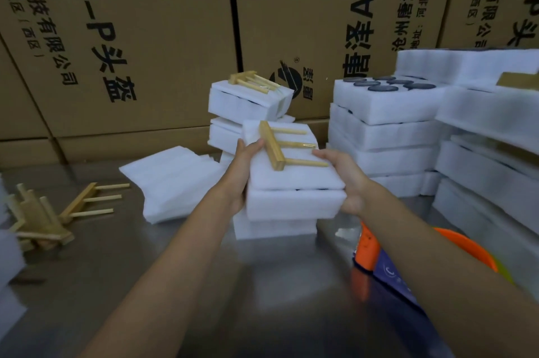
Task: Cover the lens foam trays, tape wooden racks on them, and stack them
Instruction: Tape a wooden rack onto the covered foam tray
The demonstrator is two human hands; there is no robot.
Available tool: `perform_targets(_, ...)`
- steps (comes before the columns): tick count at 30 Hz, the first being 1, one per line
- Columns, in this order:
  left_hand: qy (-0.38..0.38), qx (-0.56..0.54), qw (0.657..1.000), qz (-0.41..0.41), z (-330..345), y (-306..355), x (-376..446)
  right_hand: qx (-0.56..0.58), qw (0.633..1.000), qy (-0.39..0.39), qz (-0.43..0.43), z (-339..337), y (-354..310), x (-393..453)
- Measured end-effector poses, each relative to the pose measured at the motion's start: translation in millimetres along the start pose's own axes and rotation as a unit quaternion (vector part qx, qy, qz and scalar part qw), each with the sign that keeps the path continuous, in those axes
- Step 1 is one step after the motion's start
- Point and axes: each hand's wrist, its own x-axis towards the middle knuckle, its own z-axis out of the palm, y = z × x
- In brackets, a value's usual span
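- Cardboard boxes (145, 45) wall off the back of the steel worktop (180, 264).
- Tall foam tray stacks (385, 136) crowd the right; bare worktop lies near.
- Loose wooden racks (90, 201) lie left.
- The covered foam tray (291, 197), rack (277, 146) on top, is gripped between left hand (240, 174) and right hand (347, 179).

1. Between the two hands: a covered foam tray (294, 182) with a wooden rack (280, 145) on top.
2. Beyond the hands: stacked trays (248, 101) bearing another rack (252, 82).
3. Left of the left hand (243, 171): foam sheets (172, 179), then loose racks (55, 212) on the bench (175, 284).
4. Right of the right hand (347, 182): tray stacks (385, 136).
5. Behind everything: cardboard boxes (145, 37).
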Motion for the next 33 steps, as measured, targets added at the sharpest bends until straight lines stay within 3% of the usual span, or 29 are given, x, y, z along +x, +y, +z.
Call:
perform_targets(26, 0.004, 0.026, 0.997, -0.067, -17.7, 18.3, -14.0, -0.070, 0.994, 0.077, 0.032, 33.9, -6.5, -5.6)
perform_targets(33, 0.001, 0.091, 0.991, -0.096, -24.9, 38.5, -13.5, -0.138, 0.986, 0.093, 0.021, 40.6, -10.1, -18.2)
